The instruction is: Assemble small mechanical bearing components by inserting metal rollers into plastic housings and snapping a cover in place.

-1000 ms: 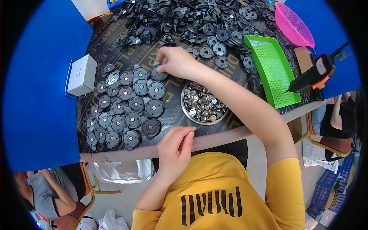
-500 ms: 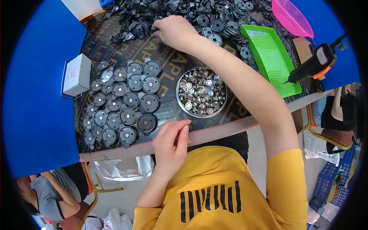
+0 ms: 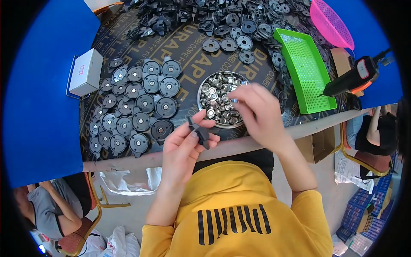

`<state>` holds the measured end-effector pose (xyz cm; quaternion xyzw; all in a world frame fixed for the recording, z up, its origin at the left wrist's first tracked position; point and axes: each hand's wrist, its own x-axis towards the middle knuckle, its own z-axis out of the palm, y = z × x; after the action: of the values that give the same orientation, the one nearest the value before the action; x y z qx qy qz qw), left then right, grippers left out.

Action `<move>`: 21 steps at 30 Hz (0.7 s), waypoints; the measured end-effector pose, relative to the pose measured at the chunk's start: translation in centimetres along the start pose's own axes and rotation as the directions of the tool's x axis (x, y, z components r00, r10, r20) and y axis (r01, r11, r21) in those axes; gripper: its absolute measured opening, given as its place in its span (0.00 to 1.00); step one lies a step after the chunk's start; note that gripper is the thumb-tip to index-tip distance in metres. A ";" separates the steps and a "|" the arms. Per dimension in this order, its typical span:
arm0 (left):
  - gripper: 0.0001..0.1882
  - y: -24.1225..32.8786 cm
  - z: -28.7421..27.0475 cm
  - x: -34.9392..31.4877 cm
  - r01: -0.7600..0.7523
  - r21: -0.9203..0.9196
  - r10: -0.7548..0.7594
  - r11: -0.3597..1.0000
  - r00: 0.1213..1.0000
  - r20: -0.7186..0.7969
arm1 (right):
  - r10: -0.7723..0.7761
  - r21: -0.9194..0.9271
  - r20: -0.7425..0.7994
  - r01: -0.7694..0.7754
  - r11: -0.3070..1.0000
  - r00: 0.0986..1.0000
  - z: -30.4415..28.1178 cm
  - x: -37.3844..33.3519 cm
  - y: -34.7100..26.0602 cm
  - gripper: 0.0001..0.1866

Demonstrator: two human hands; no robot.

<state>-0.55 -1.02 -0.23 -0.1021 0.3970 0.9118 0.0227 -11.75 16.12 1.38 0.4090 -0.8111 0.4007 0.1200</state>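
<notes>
My left hand (image 3: 176,150) grips a black plastic part (image 3: 200,133) between thumb and fingers, tilted, just in front of the bowl. Over the right side of a round metal bowl (image 3: 199,112) is my right hand (image 3: 263,118), its fingertips drawn together at the small silver metal caps (image 3: 216,92) inside. Whether a cap sits between those fingertips is hidden. To the left, several round black parts (image 3: 169,86) lie in close rows, many with a silver piece at the centre.
A heap of loose black parts (image 3: 231,19) covers the far side of the table. On the right are a green perforated tray (image 3: 306,81), a pink basket (image 3: 332,25) and a black-and-orange power screwdriver (image 3: 349,79). A white box (image 3: 86,73) stands left. People sit at both sides.
My right hand has come back from the far heap to the bowl. A black part is now in my left hand, which was without one. Several round parts now lie nearer, before the heap.
</notes>
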 end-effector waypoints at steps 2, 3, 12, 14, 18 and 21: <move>0.20 -0.1 0.0 0.1 0.027 0.090 -0.028 0.996 1.000 0.010 | 0.043 -0.088 0.016 -0.042 0.995 0.999 -0.1 1.0 1.0 0.08; 0.20 -0.2 -0.1 0.2 0.029 0.092 -0.031 0.995 0.999 0.012 | 0.036 -0.117 0.041 -0.031 0.993 0.998 0.2 1.3 1.4 0.06; 0.17 -0.1 1.4 0.1 0.097 0.339 -0.081 0.936 0.995 -0.062 | 0.017 -0.204 0.092 0.002 0.979 0.996 1.5 1.5 2.3 0.02; 0.14 -0.2 1.3 0.3 0.069 0.383 -0.054 0.921 0.997 -0.049 | 0.021 -0.187 0.092 -0.003 0.982 0.996 1.6 1.6 2.4 0.02; 0.11 -0.5 0.6 0.4 0.043 0.432 -0.037 0.901 0.999 -0.021 | 0.014 -0.189 0.088 0.003 0.982 0.996 1.5 1.6 2.3 0.02; 0.09 -0.4 0.6 0.3 0.088 0.319 -0.085 0.944 0.996 -0.024 | 0.031 -0.158 0.097 -0.015 0.987 0.995 1.4 1.6 2.2 0.05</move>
<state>-0.89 -0.31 -0.21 -0.1189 0.5349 0.8330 0.0769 -14.28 14.92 0.08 0.4084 -0.8497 0.3160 0.1067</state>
